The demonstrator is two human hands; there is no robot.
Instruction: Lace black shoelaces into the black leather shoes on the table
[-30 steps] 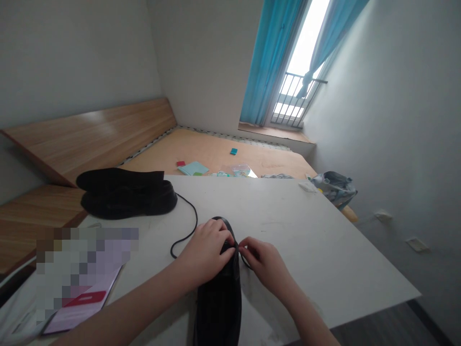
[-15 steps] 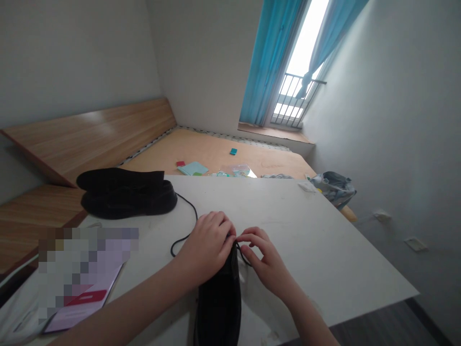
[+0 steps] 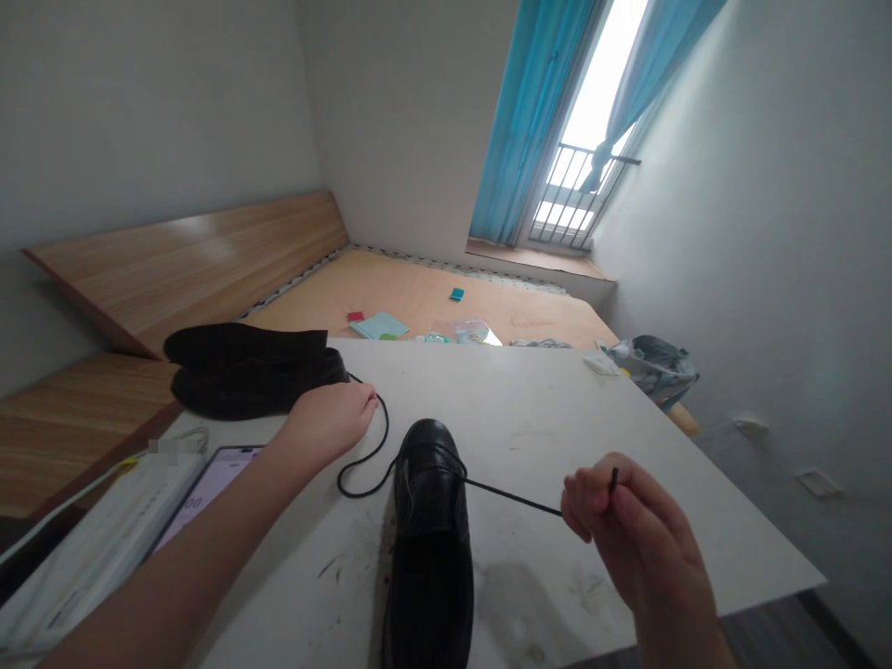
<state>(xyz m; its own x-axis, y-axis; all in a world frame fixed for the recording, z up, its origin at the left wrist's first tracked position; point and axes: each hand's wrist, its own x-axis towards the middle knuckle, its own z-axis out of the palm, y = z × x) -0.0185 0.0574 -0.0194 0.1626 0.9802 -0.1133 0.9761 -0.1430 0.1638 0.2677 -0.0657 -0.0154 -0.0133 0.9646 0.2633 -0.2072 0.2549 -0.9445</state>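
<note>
A black leather shoe lies on the white table, toe pointing away from me, with a black shoelace across its front. On the right, my right hand is closed around one end of the lace, whose tip sticks out above the fingers. That side of the lace runs nearly straight from the shoe. My left hand is at the lace's other, loosely curved side, fingertips pinched together against it. Near its knuckles rests a pair of black shoes, stacked on their sides.
At left, a phone lies beside a white box-like item with a cable. Beyond the table is a bed with small packets and papers. A bag stands past the right edge.
Both hands have parted from the shoe's toe. The right hand has gone right, drawing the lace out straight; the left hand has moved left to the curved lace. The shoe's toe is now uncovered.
</note>
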